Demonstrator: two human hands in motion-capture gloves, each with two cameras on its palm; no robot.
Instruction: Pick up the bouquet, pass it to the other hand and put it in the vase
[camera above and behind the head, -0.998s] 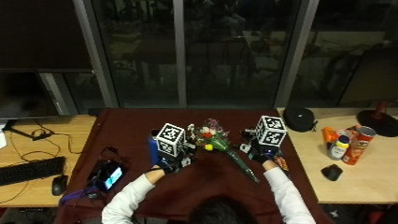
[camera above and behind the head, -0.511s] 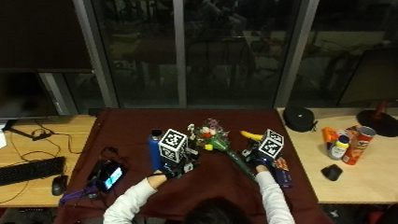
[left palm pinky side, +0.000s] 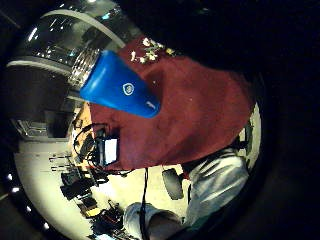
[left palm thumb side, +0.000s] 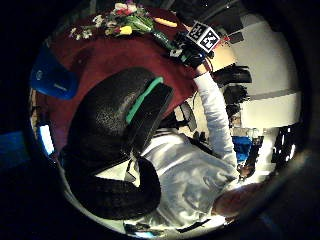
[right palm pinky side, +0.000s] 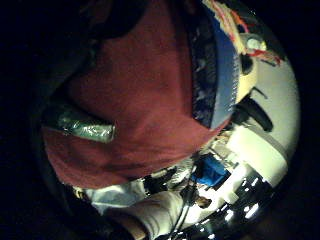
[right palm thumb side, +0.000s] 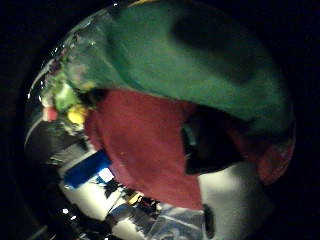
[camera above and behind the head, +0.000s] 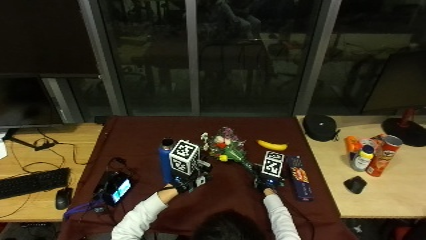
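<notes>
Dark windows stand behind a worktop (camera above and behind the head: 133, 140) draped in maroon cloth, where the bouquet (camera above and behind the head: 229, 150) lies on its side, blooms toward the windows and green-wrapped stems toward the person. The right hand (camera above and behind the head: 268, 184) is at the stem end; its thumb-side palm view is filled by the green wrap, so the fingers look closed round the stems, though the flowers do not yet appear lifted off the cloth. The left hand (camera above and behind the head: 180, 184) hangs just beside a blue bottle (camera above and behind the head: 166, 159), which seems to serve as the vase; its fingers curl loosely in the thumb-side view and hold nothing. A banana (camera above and behind the head: 273, 145) lies near the blooms. By this showing the task is barely begun: the pick-up is under way, while the handover and the placing in the bottle are both left to do.
</notes>
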